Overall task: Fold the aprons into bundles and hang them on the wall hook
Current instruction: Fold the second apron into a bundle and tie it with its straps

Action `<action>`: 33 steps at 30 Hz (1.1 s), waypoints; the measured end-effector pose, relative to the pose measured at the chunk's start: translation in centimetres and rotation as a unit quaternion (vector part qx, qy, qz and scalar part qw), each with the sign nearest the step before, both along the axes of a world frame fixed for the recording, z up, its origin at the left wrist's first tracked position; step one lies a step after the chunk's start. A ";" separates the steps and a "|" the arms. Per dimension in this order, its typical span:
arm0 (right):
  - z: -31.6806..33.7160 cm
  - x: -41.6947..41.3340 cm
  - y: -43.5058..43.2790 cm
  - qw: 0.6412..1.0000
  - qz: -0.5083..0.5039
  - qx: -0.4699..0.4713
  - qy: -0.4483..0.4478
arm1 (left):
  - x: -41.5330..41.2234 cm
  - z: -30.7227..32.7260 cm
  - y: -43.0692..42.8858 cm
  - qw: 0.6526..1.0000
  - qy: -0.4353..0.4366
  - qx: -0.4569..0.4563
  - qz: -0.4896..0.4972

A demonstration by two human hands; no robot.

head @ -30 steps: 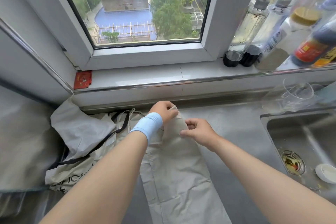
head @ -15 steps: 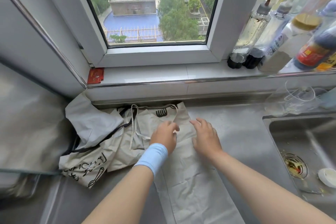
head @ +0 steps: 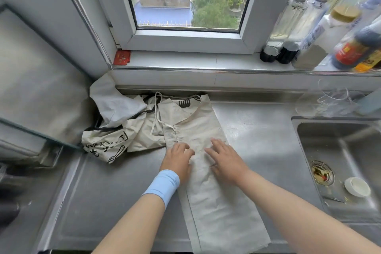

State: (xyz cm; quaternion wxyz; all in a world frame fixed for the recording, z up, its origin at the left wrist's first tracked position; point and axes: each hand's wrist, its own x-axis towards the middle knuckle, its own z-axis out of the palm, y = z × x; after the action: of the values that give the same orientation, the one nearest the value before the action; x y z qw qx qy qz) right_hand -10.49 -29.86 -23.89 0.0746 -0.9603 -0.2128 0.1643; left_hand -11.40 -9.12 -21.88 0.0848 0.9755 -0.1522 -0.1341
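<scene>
Aprons number two on the steel counter [head: 103,202]: one folded apron [head: 216,208], a long strip under the left hand [head: 177,161] and right hand [head: 226,165], both flat with fingers straight, gripping nothing, and one crumpled apron [head: 107,142] touching its left edge.

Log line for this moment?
stage: pressing folded apron on counter | left hand: on apron | right hand: flat on apron | other apron: crumpled, left | hook: unseen

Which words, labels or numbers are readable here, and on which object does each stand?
None can be read.
Crumpled apron: black print, creased, illegible.
Red sticker: too blurred.
Dark sauce bottle, red label: too blurred.
White bottle, blue label: too blurred.
</scene>
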 end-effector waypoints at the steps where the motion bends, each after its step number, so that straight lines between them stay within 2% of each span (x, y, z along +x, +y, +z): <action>1: 0.1 -1.1 -0.4 0.999 0.021 0.011 -0.024 | -1.2 0.3 -0.6 1.000 0.003 -0.019 -0.001; 6: 0.1 -7.9 -2.9 0.994 0.099 0.023 -0.048 | -7.7 -0.5 -3.4 0.997 0.069 -0.035 -0.018; 10: 0.2 -12.8 -4.1 0.991 0.127 -0.014 0.025 | -12.6 -1.2 -4.6 0.994 0.092 0.045 -0.036; 14: 0.4 -15.5 -4.5 0.988 0.138 -0.036 0.058 | -14.7 -1.3 -4.6 0.990 0.125 0.061 -0.006; 17: 0.5 -17.1 -4.9 0.981 0.158 -0.086 0.080 | -16.0 -0.8 -5.0 0.985 0.150 0.080 -0.002; 20: 0.8 -17.5 -4.8 0.984 0.150 -0.074 0.069 | -17.2 -0.2 -5.6 0.989 0.139 0.042 -0.009; 23: 1.3 -17.4 -4.9 0.991 0.117 -0.017 0.065 | -18.1 0.3 -6.1 0.989 0.145 0.011 -0.013; 26: 1.9 -16.5 -5.0 0.997 0.080 0.019 0.012 | -18.4 1.1 -6.6 0.988 0.150 0.022 -0.020; 30: 4.2 -14.4 -4.7 0.997 0.049 0.053 -0.026 | -17.4 3.2 -6.5 0.992 0.112 -0.020 0.062; 32: 5.8 -13.1 -4.7 0.997 0.077 0.021 -0.015 | -16.2 4.4 -5.9 0.991 0.084 -0.025 0.104; 33: 6.7 -12.3 -4.8 0.995 0.092 -0.025 0.001 | -15.6 5.0 -5.4 0.991 0.076 -0.021 0.107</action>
State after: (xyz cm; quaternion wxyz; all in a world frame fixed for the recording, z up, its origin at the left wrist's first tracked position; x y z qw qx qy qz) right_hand -22.75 -34.68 -17.17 0.0350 -0.9379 -0.2963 0.1771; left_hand -26.99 -14.51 -16.91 0.1301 0.9712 -0.0426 -0.1951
